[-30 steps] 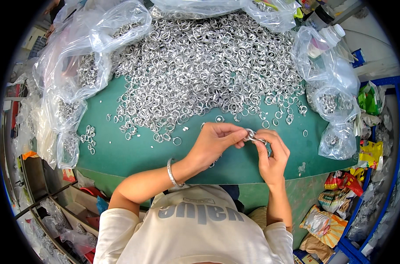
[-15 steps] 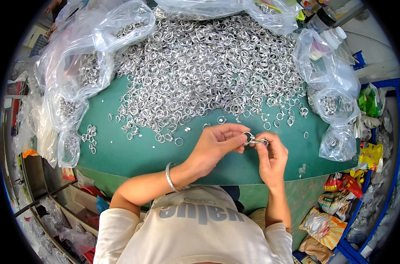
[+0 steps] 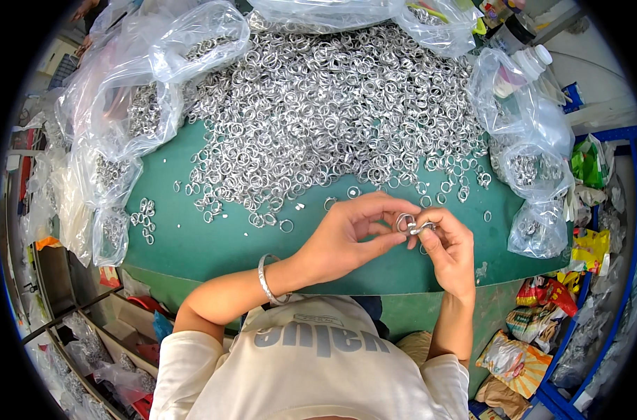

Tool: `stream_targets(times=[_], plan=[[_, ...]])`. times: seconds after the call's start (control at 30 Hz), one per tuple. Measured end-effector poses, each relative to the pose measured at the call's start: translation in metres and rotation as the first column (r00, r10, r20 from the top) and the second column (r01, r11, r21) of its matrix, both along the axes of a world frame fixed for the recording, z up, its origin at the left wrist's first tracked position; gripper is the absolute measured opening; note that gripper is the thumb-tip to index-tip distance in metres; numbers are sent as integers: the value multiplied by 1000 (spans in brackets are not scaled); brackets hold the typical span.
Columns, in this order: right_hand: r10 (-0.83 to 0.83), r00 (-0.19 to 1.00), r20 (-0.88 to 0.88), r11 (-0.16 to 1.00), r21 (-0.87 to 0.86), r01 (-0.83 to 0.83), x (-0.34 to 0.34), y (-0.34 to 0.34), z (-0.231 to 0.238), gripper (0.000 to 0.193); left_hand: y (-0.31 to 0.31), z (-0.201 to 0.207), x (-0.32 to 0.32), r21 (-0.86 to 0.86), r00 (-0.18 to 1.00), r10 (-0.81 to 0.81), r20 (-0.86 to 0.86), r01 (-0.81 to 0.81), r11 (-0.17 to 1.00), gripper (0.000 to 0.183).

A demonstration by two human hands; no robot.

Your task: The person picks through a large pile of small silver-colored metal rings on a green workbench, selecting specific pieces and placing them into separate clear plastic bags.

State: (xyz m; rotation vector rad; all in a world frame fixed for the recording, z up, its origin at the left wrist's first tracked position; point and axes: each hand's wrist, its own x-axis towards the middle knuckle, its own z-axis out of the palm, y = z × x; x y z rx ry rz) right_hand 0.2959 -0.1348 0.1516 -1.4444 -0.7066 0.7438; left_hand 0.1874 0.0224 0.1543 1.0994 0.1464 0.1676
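Near the table's front edge, my left hand (image 3: 346,238) pinches a silver ring (image 3: 403,222) between thumb and fingers. My right hand (image 3: 451,252) grips another silver ring (image 3: 426,227) close beside it. The two rings meet between my fingertips; whether they are linked or only touching I cannot tell. Fingers partly cover both. Beyond my hands spreads a large heap of silver rings (image 3: 318,112) on the green table (image 3: 192,255). A few loose rings, such as one ring (image 3: 286,225), lie at its near edge. A silver bangle (image 3: 264,278) circles my left wrist.
Clear plastic bags (image 3: 115,126) with rings line the left side, and more bags (image 3: 539,227) the right. A white-capped bottle (image 3: 532,61) stands at the back right. A small ring cluster (image 3: 143,222) lies at left. Blue shelving (image 3: 633,210) with packets is at right.
Both hands have shifted slightly to the right with the rings. My right hand has turned a little, and its ring has changed angle against the other.
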Motion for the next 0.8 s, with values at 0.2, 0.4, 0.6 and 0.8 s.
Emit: stream_targets(times=[0.2, 0.4, 0.6, 0.8], plan=[[4, 999, -40, 1000, -14, -5, -5, 0, 0, 15, 8, -1, 0, 50, 997, -33, -64, 37, 998, 28], [-141, 976, 168, 990, 17, 140, -16, 7, 5, 14, 10, 3, 4, 21, 990, -34, -135, 37, 999, 19], [36, 988, 153, 996, 81, -48, -8, 2, 2, 9, 10, 1, 7, 89, 999, -30, -25, 32, 996, 11], [66, 972, 224, 995, 59, -81, -6, 0, 3, 5, 13, 8, 5, -43, 957, -124, -264, 117, 992, 9]])
